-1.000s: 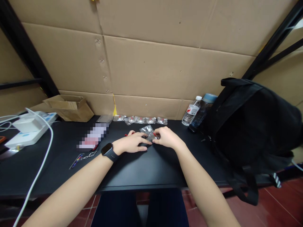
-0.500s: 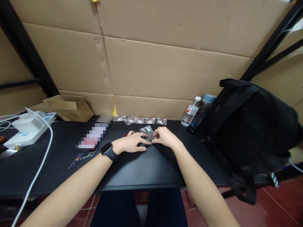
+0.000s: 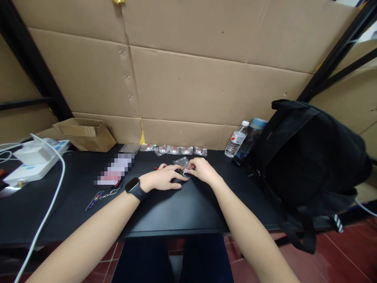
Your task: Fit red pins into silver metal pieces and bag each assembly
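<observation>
Both my hands rest on the black table [image 3: 191,208] around a small clear plastic packet [image 3: 181,162] with something red inside. My left hand [image 3: 161,179], with a black watch on its wrist, lies on the table with its fingertips pinching the packet's near edge. My right hand [image 3: 202,170] has its fingers curled and pinched on the same packet from the right. A row of several similar clear packets [image 3: 175,149] lies just behind, along the cardboard wall.
A black backpack [image 3: 309,153] fills the right end of the table, with two water bottles [image 3: 238,139] beside it. An open cardboard box [image 3: 85,133], white boxes [image 3: 32,161], a white cable [image 3: 50,204] and a keychain [image 3: 101,195] lie at the left.
My right hand has slid slightly left, gathering the packet towards my left fingertips. The left hand has hardly moved.
</observation>
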